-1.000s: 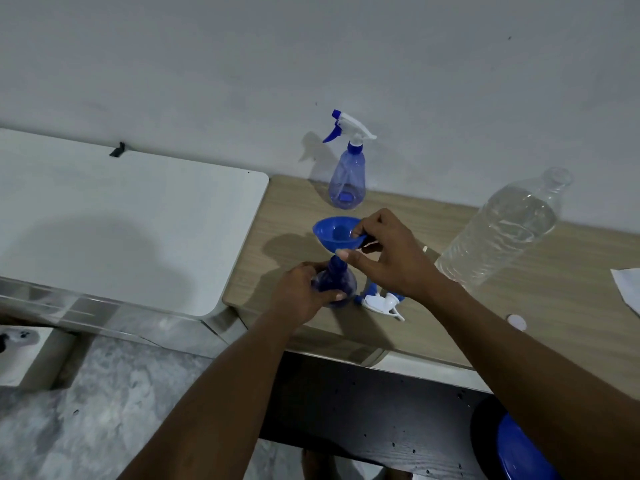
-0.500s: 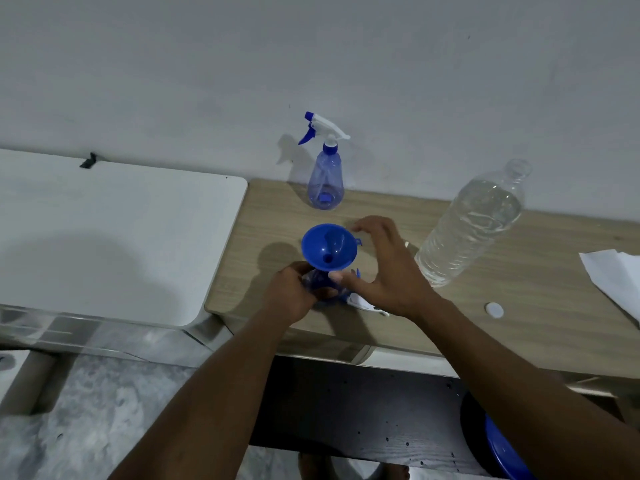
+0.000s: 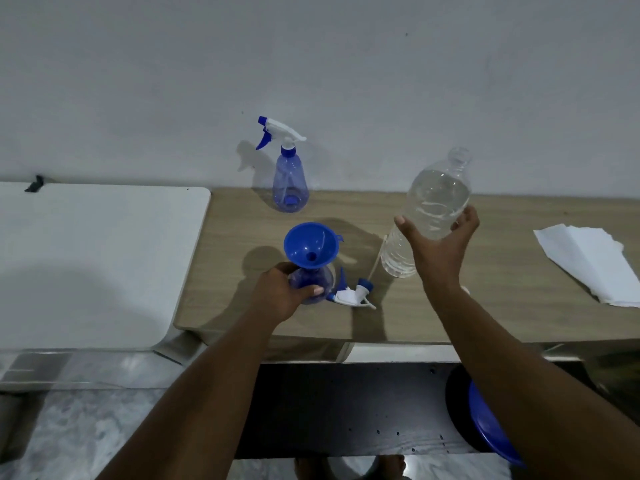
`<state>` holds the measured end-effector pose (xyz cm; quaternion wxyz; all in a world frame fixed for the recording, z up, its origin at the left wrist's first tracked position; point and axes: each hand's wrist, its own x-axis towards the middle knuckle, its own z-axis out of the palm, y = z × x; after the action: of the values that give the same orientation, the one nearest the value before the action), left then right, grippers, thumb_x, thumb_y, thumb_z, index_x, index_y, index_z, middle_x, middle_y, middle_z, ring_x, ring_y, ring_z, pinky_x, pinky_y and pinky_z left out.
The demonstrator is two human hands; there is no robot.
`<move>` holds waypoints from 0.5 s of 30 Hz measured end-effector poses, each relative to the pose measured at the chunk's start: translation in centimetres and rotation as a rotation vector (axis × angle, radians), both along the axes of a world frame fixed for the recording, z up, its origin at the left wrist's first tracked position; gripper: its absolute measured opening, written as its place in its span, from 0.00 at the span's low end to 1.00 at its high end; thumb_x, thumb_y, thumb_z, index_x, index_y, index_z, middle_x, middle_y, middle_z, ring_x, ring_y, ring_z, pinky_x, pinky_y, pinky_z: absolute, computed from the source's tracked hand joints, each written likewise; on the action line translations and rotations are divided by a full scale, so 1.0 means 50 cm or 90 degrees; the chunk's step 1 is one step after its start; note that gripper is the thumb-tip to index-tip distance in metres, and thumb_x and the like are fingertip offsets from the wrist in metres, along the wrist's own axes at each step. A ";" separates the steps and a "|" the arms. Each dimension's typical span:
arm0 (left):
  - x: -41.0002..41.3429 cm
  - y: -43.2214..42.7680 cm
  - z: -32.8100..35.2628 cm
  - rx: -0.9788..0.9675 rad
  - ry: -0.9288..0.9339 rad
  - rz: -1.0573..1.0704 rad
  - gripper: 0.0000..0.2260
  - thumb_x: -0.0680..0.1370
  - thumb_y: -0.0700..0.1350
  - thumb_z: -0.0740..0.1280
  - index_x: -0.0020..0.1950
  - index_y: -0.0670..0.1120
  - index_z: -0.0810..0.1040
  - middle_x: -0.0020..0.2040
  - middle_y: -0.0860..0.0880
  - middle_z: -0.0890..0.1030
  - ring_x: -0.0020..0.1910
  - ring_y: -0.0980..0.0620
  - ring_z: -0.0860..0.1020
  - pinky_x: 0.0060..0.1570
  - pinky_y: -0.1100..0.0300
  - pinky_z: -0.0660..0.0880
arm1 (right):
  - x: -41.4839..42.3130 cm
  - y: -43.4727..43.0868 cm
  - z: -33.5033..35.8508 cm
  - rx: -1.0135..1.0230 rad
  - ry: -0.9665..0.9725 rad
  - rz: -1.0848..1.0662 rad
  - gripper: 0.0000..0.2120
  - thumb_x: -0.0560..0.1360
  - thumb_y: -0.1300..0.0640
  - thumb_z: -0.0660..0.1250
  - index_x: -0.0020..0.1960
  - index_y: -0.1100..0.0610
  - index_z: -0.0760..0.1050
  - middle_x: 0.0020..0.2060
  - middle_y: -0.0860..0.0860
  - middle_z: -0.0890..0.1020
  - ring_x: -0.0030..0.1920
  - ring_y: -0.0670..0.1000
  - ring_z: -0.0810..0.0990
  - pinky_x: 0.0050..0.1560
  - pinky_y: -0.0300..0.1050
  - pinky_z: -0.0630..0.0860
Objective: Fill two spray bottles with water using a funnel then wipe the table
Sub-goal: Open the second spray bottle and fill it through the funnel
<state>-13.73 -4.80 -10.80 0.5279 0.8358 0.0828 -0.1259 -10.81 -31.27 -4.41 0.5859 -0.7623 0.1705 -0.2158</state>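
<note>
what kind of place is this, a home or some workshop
Most likely a plain room in a home, though that is a guess: a bare painted wall, a wood-top table set against it beside a white table, and a mottled stone-look floor.

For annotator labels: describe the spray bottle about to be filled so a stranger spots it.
On the wooden table, near its front edge, the left hand grips a blue spray bottle. Unlike the sprayer-topped bottle by the wall, it has a blue funnel in its neck.
</note>
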 end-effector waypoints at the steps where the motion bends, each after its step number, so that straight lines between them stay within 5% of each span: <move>1: 0.000 0.000 -0.003 -0.011 -0.001 0.005 0.22 0.62 0.51 0.83 0.53 0.56 0.81 0.47 0.53 0.85 0.48 0.52 0.83 0.55 0.48 0.79 | 0.015 -0.004 0.005 0.006 0.003 0.015 0.54 0.58 0.38 0.83 0.74 0.47 0.57 0.69 0.48 0.70 0.68 0.49 0.72 0.70 0.51 0.72; 7: 0.000 -0.001 -0.011 -0.042 -0.008 0.013 0.22 0.60 0.51 0.82 0.51 0.58 0.80 0.50 0.54 0.85 0.51 0.51 0.83 0.57 0.44 0.79 | 0.052 -0.008 0.022 -0.020 -0.031 0.004 0.38 0.59 0.42 0.84 0.64 0.47 0.72 0.55 0.44 0.82 0.54 0.45 0.83 0.58 0.48 0.81; 11: 0.002 0.001 -0.013 -0.061 -0.008 0.010 0.23 0.57 0.54 0.83 0.49 0.61 0.81 0.50 0.54 0.85 0.51 0.50 0.83 0.57 0.43 0.79 | 0.051 -0.015 0.042 -0.096 -0.026 0.062 0.34 0.62 0.46 0.83 0.63 0.52 0.75 0.53 0.45 0.83 0.50 0.37 0.82 0.49 0.31 0.78; 15: 0.001 0.000 -0.007 -0.042 -0.022 0.007 0.21 0.63 0.47 0.83 0.51 0.59 0.79 0.48 0.55 0.85 0.49 0.53 0.83 0.55 0.48 0.80 | 0.041 -0.027 0.066 -0.177 -0.005 0.165 0.35 0.62 0.44 0.83 0.64 0.53 0.74 0.54 0.45 0.83 0.52 0.40 0.82 0.51 0.35 0.77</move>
<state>-13.70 -4.80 -11.17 0.5571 0.8196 0.0740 -0.1115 -8.74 -32.62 -1.13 0.4988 -0.8505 0.0371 -0.1631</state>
